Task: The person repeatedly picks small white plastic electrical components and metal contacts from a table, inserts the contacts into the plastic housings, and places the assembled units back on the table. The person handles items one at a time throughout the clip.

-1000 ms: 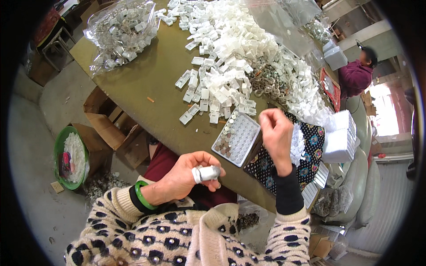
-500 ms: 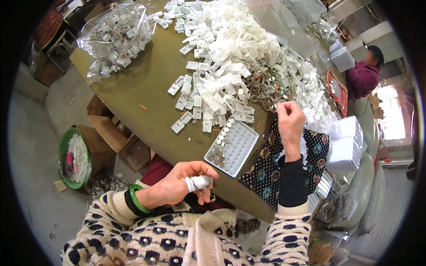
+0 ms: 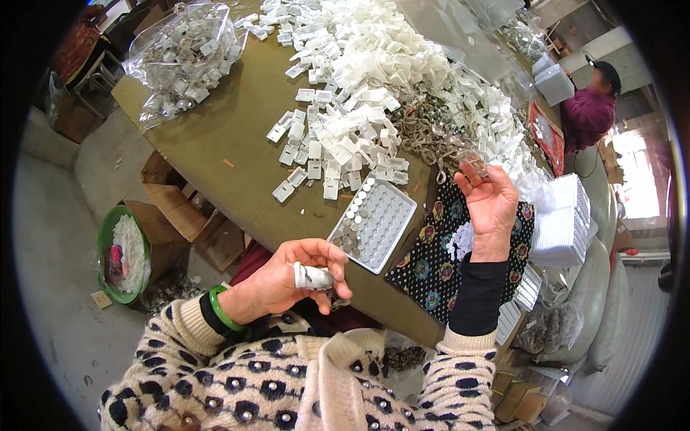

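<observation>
My left hand is curled in front of the near table edge, with a white wrapping around one finger. Below its fingertips shows a small dark, chain-like bit, too blurred to name. My right hand is turned palm up at the near edge of a heap of small clear, ring-like pieces. A small clear piece shows at its fingertips. Between the hands lies a white tray with rows of round pockets. White and greyish discs fill part of its left side.
White plastic cases spread over the table. A clear bag of parts stands far left. A patterned dark cloth and stacked white trays lie right. A green basin stands left below; a person is far right.
My right hand has turned from a closed, knuckles-up pinch to palm up, shifting right, and a clear piece now shows at its fingertips. My left hand has risen slightly, its fingers still curled.
</observation>
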